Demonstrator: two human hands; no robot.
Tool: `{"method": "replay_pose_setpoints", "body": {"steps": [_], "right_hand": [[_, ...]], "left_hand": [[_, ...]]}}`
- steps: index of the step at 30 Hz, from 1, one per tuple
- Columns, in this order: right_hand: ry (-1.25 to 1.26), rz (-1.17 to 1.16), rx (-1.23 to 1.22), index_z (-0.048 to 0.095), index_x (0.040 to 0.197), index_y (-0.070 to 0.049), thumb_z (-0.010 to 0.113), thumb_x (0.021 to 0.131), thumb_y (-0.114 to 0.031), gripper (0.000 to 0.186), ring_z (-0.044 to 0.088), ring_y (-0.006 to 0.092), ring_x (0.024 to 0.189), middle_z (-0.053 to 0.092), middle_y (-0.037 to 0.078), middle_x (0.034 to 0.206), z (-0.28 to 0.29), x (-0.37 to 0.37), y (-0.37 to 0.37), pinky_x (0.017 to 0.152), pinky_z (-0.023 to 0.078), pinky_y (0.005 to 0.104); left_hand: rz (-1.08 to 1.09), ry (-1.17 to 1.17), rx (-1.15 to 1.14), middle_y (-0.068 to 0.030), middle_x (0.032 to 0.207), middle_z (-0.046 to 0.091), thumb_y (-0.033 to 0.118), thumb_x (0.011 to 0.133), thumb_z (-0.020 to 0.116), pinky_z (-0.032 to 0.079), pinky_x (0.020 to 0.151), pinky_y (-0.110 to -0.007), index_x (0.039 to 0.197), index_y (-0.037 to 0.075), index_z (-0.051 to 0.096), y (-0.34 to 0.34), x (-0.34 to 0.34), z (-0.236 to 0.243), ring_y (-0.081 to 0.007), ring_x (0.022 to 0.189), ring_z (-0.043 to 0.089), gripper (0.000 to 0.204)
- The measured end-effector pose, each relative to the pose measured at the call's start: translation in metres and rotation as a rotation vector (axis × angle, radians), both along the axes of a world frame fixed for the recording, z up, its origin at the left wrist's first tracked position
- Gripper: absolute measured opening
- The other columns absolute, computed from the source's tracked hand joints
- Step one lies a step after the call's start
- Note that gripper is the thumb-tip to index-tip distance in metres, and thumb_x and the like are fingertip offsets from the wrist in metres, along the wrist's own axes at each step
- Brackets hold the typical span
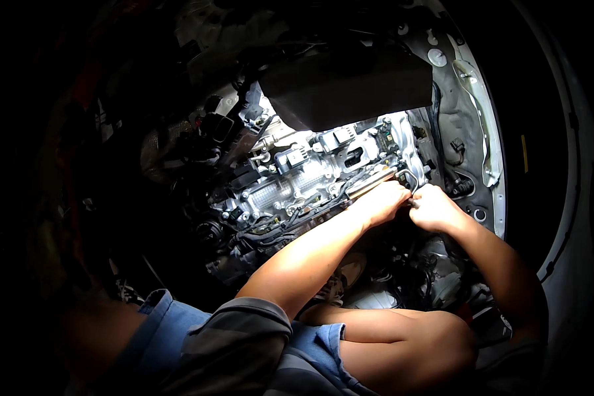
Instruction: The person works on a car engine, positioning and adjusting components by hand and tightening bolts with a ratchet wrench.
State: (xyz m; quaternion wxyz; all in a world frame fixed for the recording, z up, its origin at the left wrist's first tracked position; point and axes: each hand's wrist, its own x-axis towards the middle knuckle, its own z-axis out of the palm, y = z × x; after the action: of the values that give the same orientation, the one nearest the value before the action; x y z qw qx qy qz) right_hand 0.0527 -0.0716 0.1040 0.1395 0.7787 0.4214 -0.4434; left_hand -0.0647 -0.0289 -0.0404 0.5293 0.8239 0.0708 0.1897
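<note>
My left hand point(385, 199) and my right hand point(434, 207) meet at the front right of a silver engine point(290, 183). Both have curled fingers. My right hand grips a small dark part point(414, 202), which is too hidden to name. What the fingertips of my left hand hold is hidden. Just above them are a pale metal rail point(373, 179) and a bent dark hose point(408, 173). A black wiring harness point(280, 224) runs along the engine beside my left forearm.
A large dark panel point(350, 86) overhangs the engine. The grey bay wall point(452, 112) and its pale edge rail point(492, 158) bound the right. My bent bare leg point(409, 343) lies below my arms, with a shoe point(350, 270) among engine parts.
</note>
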Motion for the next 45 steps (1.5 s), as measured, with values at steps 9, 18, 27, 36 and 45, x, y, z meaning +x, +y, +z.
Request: {"method": "replay_pose_setpoints", "body": {"steps": [9, 18, 27, 36, 45], "right_hand": [[0.519, -1.17, -0.368, 0.061, 0.075, -0.005, 0.059, 0.081, -0.017, 0.014, 0.046, 0.013, 0.042, 0.051, 0.001, 0.055, -0.008, 0.026, -0.012, 0.047, 0.042, 0.0334], [-0.26, 0.914, 0.195, 0.068, 0.077, -0.006, 0.063, 0.072, -0.014, 0.011, 0.069, 0.0269, 0.072, 0.069, 0.012, 0.076, 0.008, 0.01, 0.002, 0.065, 0.054, 0.0385], [0.156, -0.243, -0.136, 0.066, 0.082, -0.003, 0.064, 0.079, -0.016, 0.013, 0.059, 0.0201, 0.052, 0.062, 0.01, 0.067, -0.008, 0.009, 0.0, 0.052, 0.051, 0.0352], [-0.198, 0.367, 0.146, 0.063, 0.077, -0.005, 0.064, 0.072, -0.012, 0.009, 0.065, 0.0261, 0.061, 0.066, 0.013, 0.07, -0.005, 0.003, -0.007, 0.058, 0.051, 0.038], [-0.14, 0.333, -0.034, 0.068, 0.077, 0.0, 0.066, 0.073, -0.012, 0.012, 0.068, 0.0262, 0.067, 0.068, 0.015, 0.075, -0.004, 0.004, 0.002, 0.063, 0.055, 0.0378]], "left_hand": [[0.096, -0.078, 0.009, -0.0115, 0.083, 0.064, 0.013, 0.082, 0.063, 0.046, 0.082, -0.038, 0.088, 0.005, 0.064, -0.009, 0.004, -0.003, -0.0281, 0.088, 0.062, 0.01], [0.019, -0.007, -0.002, -0.0102, 0.088, 0.065, 0.015, 0.079, 0.069, 0.047, 0.083, -0.038, 0.093, 0.005, 0.066, 0.001, -0.001, 0.006, -0.0282, 0.09, 0.06, 0.018], [0.22, -0.129, 0.025, -0.0104, 0.083, 0.056, 0.013, 0.077, 0.062, 0.043, 0.073, -0.039, 0.083, 0.007, 0.068, -0.001, 0.003, 0.009, -0.0293, 0.08, 0.056, 0.011], [0.159, -0.185, 0.127, -0.0085, 0.071, 0.055, 0.013, 0.073, 0.065, 0.042, 0.064, -0.039, 0.076, 0.01, 0.063, 0.002, 0.003, 0.007, -0.0287, 0.069, 0.056, 0.005], [0.054, -0.042, -0.065, -0.0125, 0.088, 0.065, 0.007, 0.08, 0.06, 0.049, 0.079, -0.038, 0.093, 0.006, 0.064, 0.0, -0.004, 0.005, -0.0302, 0.088, 0.062, 0.014]]}}
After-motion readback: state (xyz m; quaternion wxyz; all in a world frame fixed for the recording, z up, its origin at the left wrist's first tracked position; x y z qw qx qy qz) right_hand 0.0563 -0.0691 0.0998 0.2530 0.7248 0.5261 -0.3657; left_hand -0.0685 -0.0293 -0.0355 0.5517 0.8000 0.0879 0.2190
